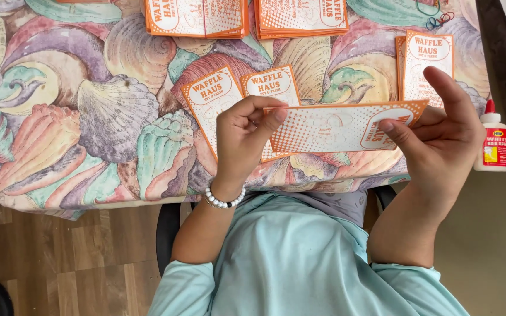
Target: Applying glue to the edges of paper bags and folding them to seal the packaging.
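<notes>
left hand (242,137) pinches left end of orange-white paper sleeve (335,127), right hand (440,131) pinches right end. sleeve held above table (77,117) edge, long axis left-right between hands. flat sleeves (235,93) behind, glue bottle (492,143) right.

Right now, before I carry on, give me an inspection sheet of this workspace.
Surface: table under a seashell-print cloth, front edge toward the person.
Job's things: one orange-and-white printed paper sleeve, held flat above the table edge between both hands.
Clutter: two loose sleeves behind the left hand; two stacks at the far edge; a further pile at right; white glue bottle with red cap; rubber bands.
Grippers: left hand pinches the sleeve's left end; right hand grips its right end.
Cables: nothing seen.
Surroundings: wood-look floor; dark chair edge beneath the person.
</notes>
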